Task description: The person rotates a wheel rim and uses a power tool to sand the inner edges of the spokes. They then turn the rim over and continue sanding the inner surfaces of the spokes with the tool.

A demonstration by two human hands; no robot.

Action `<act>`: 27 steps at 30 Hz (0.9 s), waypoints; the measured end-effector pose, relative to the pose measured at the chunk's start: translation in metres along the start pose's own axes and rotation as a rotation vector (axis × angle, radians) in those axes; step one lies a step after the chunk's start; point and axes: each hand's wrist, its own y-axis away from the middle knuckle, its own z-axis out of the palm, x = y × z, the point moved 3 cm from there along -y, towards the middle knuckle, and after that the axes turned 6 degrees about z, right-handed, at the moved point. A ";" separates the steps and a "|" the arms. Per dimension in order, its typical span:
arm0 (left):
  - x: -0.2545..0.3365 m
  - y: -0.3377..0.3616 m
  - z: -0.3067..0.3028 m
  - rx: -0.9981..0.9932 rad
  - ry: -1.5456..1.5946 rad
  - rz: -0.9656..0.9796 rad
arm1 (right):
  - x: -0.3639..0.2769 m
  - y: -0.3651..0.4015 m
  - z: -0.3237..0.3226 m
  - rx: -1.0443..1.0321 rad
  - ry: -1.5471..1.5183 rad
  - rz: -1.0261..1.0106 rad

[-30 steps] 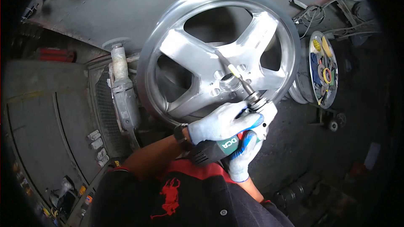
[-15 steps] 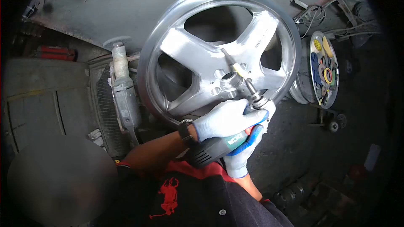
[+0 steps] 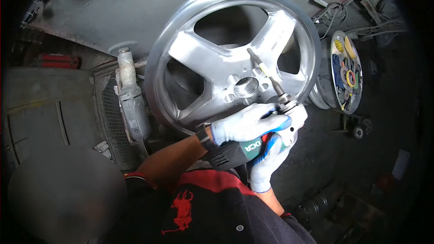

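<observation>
A green and black angle grinder [image 3: 251, 147] marked DCA is held in both of my hands, with a long thin rotary bit [image 3: 273, 81] fitted at its head. My left hand [image 3: 246, 122], in a white glove with blue palm coating, wraps over the grinder's body near the head. Below it, my right hand [image 3: 270, 160] in a matching glove closes round the grinder from the other side. The bit's shaft slants up and left across the silver wheel rim [image 3: 226, 58], beside its centre bore, and its tip overlaps the face between two spokes.
On the left rests a grey power tool [image 3: 131, 97] with a disc, beside a mesh panel. A round tray [image 3: 358, 56] at the right holds tape rolls and pads. Coiled cables [image 3: 337, 13] lie at upper right, and a red case [image 3: 56, 60] sits at far left.
Both hands and the grinder have shifted slightly right. The bit's tip has moved right and a little up along the wheel face. The grip looks unchanged.
</observation>
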 end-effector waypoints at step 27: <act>0.023 0.027 0.001 0.177 0.055 0.039 | -0.003 0.006 0.004 -0.186 -0.114 0.124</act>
